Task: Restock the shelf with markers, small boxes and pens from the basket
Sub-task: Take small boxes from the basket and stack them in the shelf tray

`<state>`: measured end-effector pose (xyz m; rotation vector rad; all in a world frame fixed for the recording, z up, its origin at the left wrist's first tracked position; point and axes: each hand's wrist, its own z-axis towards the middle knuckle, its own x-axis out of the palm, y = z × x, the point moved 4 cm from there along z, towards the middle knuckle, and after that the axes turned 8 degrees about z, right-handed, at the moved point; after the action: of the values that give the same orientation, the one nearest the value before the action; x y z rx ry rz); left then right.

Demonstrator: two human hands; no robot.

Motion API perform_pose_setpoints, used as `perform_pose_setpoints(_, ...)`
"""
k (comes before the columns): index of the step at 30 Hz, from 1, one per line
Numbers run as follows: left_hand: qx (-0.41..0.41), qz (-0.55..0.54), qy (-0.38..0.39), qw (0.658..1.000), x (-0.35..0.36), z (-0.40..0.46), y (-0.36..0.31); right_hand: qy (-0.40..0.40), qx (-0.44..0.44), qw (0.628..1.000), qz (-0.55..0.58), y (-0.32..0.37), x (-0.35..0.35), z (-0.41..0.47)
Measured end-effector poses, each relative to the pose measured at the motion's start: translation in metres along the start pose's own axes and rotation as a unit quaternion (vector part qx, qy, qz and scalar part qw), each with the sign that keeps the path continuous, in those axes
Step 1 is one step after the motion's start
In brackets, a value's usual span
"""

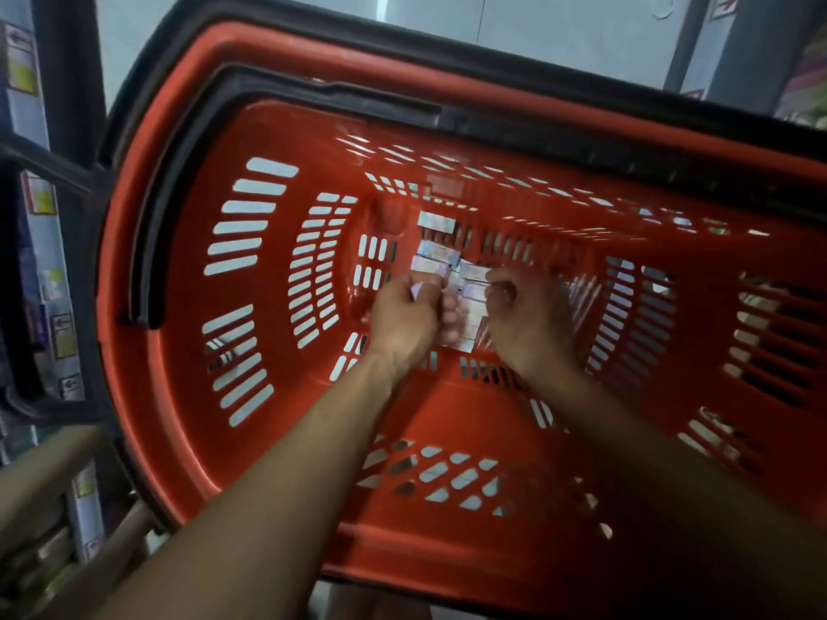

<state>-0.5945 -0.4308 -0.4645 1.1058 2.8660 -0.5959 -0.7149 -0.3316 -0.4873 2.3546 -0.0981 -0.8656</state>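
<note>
A deep red plastic basket (188,306) with slotted walls and a black rim fills the view. Several small white and pale purple boxes (436,223) lie on its floor. Both my arms reach down inside. My left hand (405,317) curls its fingers round small boxes (467,315) held against the palm. My right hand (530,315) is over the boxes just to the right, fingers curled down, pinching something small that its own fingers hide. A bundle of pens or markers (581,297) shows dimly past my right hand.
Shelving with price tags (38,203) and stocked goods runs down the left edge. A black basket handle (27,284) sticks out on the left. Pale floor (537,33) shows beyond the basket's far rim.
</note>
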Motion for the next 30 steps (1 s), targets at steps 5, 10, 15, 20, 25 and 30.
perform_pose_setpoints(5,-0.036,-0.028,-0.01,0.999,-0.001,0.007,0.005,0.047,-0.052,0.982,-0.175,-0.018,0.013,0.019)
perform_pose_setpoints(10,-0.066,-0.072,-0.011,0.995,-0.001,0.006,0.008,0.041,-0.094,0.965,-0.242,-0.017,0.015,0.021)
perform_pose_setpoints(15,-0.07,-0.093,-0.011,0.993,-0.004,0.003,0.009,0.044,-0.1,0.954,-0.28,-0.024,0.018,0.018)
perform_pose_setpoints(20,-0.068,-0.095,-0.011,0.993,-0.005,0.001,0.007,0.035,-0.047,0.98,-0.189,-0.026,0.012,0.015)
perform_pose_setpoints(25,-0.068,-0.091,-0.019,0.993,-0.006,0.004,0.008,0.1,0.088,0.985,0.113,0.002,0.008,-0.005)
perform_pose_setpoints(30,-0.079,-0.079,0.035,0.993,-0.002,0.001,0.016,0.151,0.096,0.973,0.148,0.021,0.019,-0.032)
